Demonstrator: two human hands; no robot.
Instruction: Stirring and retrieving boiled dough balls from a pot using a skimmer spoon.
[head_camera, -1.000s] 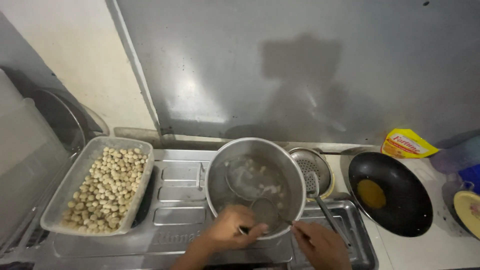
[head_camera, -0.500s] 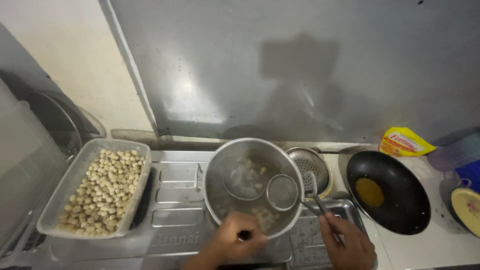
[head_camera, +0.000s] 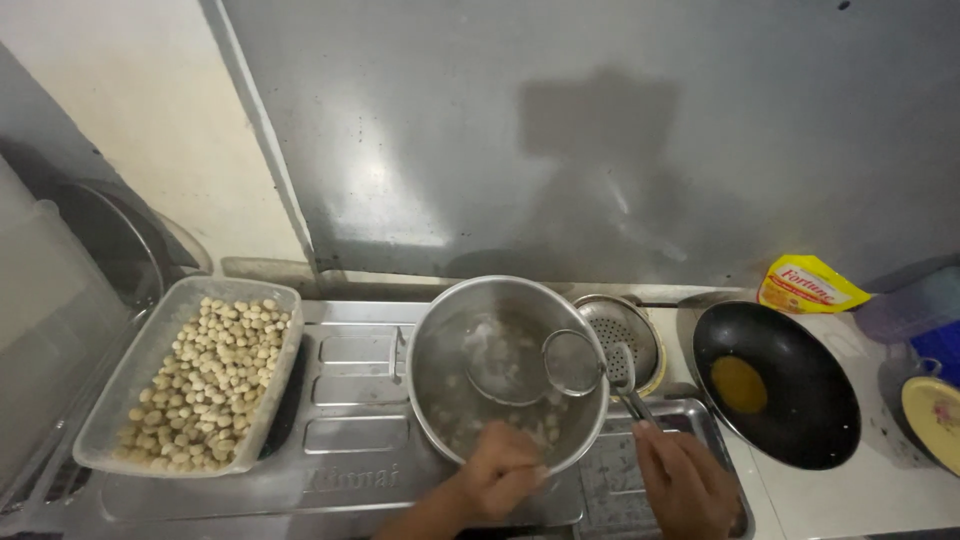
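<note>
A steel pot (head_camera: 430, 345) stands on the stove top with pale round pieces in water. My left hand (head_camera: 497, 478) grips the pot's near rim. My right hand (head_camera: 684, 480) holds the handle of a round mesh skimmer (head_camera: 572, 362), whose head hangs over the pot's right side, above the water.
A clear tray (head_camera: 120, 400) full of several small pale balls sits at the left. A metal strainer (head_camera: 625, 335) rests behind the pot. To the right are a black wok (head_camera: 800, 400) with yellow oil, a yellow pouch (head_camera: 805, 285) and a steel wall panel (head_camera: 600, 130).
The skimmer has risen out of the pot's middle and moved to the right rim. My right hand shifted right; my left hand stays on the pot's near rim.
</note>
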